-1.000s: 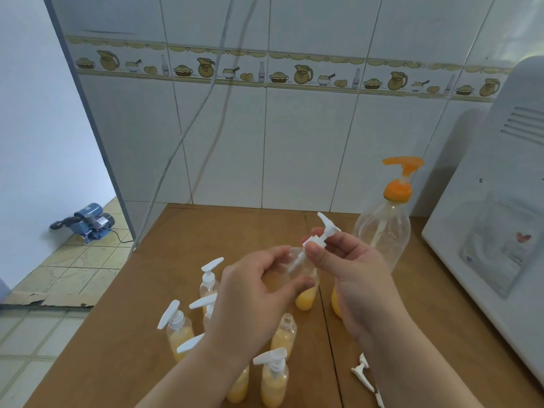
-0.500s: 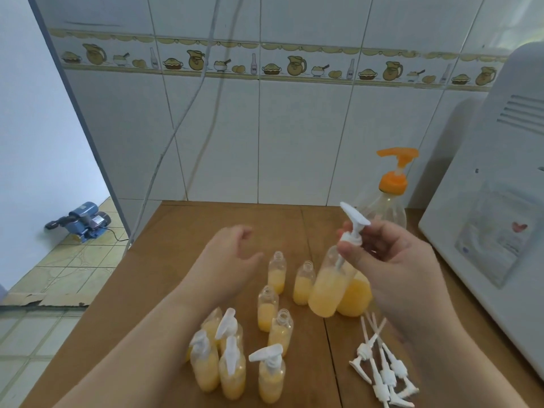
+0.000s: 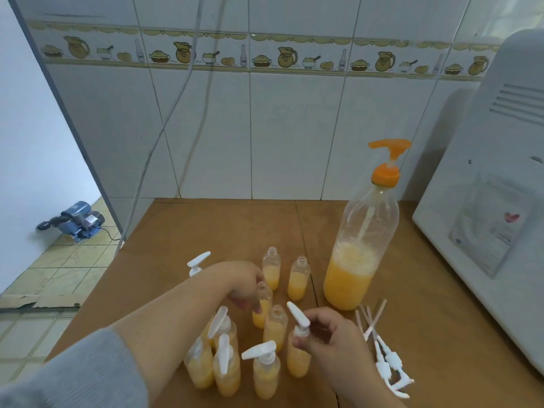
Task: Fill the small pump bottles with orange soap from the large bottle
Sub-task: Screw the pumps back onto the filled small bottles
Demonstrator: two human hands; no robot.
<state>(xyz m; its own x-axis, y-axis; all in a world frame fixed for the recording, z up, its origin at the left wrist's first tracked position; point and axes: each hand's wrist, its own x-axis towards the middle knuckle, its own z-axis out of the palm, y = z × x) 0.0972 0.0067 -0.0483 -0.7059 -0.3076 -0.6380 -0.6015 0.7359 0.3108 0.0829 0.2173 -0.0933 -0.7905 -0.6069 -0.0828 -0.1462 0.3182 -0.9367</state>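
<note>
Right hand (image 3: 332,341) pinches white pump (image 3: 298,320) atop a filled small bottle (image 3: 298,359), now lowered to the table (image 3: 182,231); left hand (image 3: 245,282) now grips an uncapped bottle (image 3: 263,307).

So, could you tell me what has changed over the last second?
The right hand has lowered the capped small bottle it grips by the pump to the table, beside the other capped ones. The left hand let go, reached forward and took hold of an uncapped bottle. The large bottle and loose pumps stayed put.
</note>
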